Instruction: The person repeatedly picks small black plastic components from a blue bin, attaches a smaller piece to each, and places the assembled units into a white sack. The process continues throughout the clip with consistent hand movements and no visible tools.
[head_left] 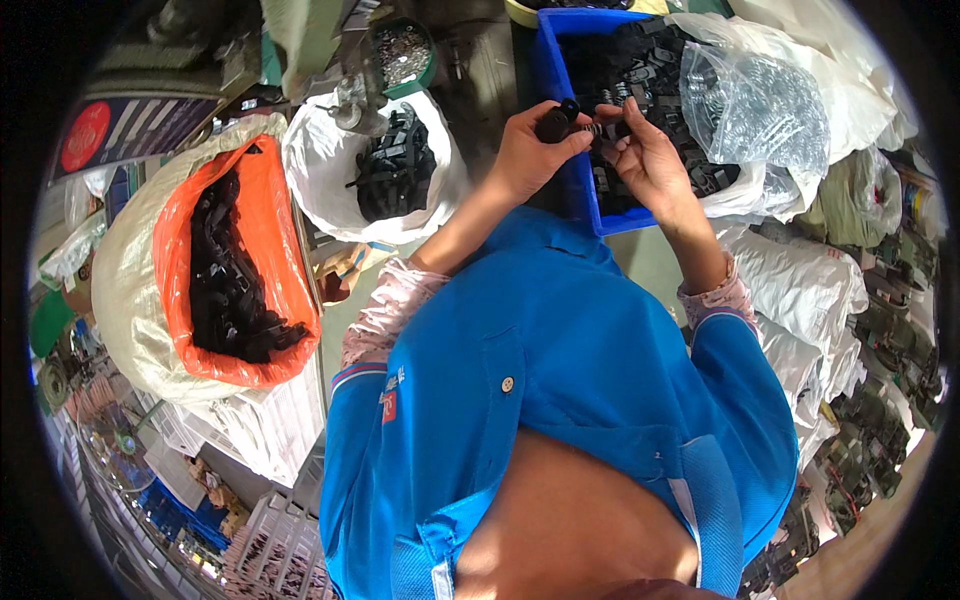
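My left hand (528, 158) is closed around a black cylindrical part (553, 124) with a rounded end. Close beside it, the fingers of my right hand (648, 158) pinch a small dark piece (620, 130). A short metal coil spring (594, 130) shows between the two hands; which hand bears it, I cannot tell. Both hands are over the near left side of a blue bin (584, 188) full of black parts (640, 68). A clear plastic bag of springs (757, 105) lies across the bin's right side.
Left of the bin stands a white bag (310, 180) holding black parts. Further left, an orange-lined sack (282, 215) holds more black pieces. A green bowl of small metal pieces (402, 52) sits at the back, by a metal machine part (357, 95). White bags (800, 275) pile up at right.
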